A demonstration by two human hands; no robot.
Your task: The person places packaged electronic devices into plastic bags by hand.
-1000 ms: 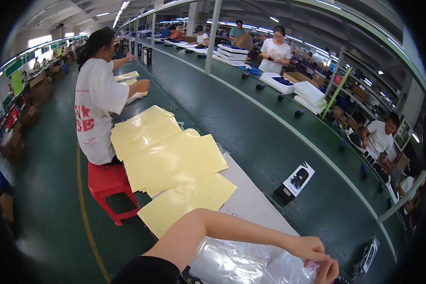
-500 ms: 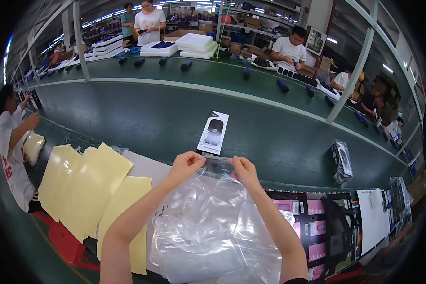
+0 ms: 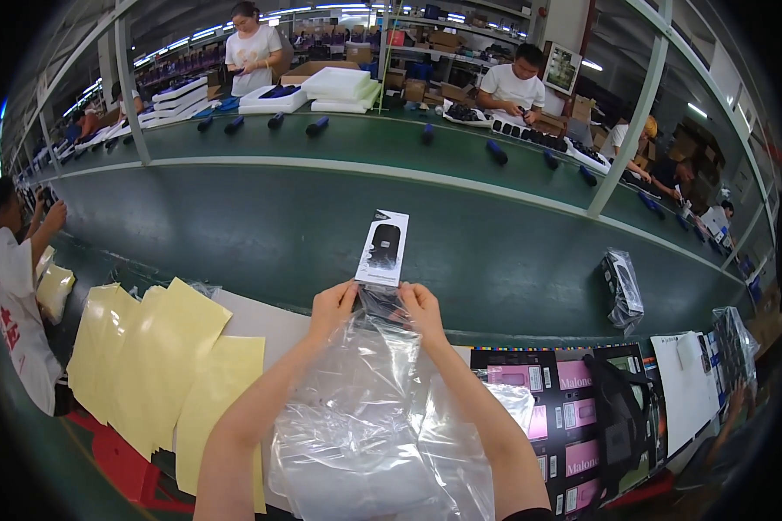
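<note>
A white box with a black device pictured on it lies on the green bench in front of me. At its near end, my left hand pinches one side of a clear plastic bag's mouth. The other side of that mouth is pinched by my right hand. The bag's edge meets the box's near end; whether it passes around the box I cannot tell. Beneath my forearms lies a pile of clear plastic bags, shiny and crumpled.
Yellow sheets lie to the left, beside a person. On the right are a bagged box, printed pink and black sheets and a black mesh bag. A metal rail crosses beyond, with dark blue cylindrical items behind it.
My hands have come closer together, and the bag's mouth now meets the box's near end. The whole view has shifted slightly.
</note>
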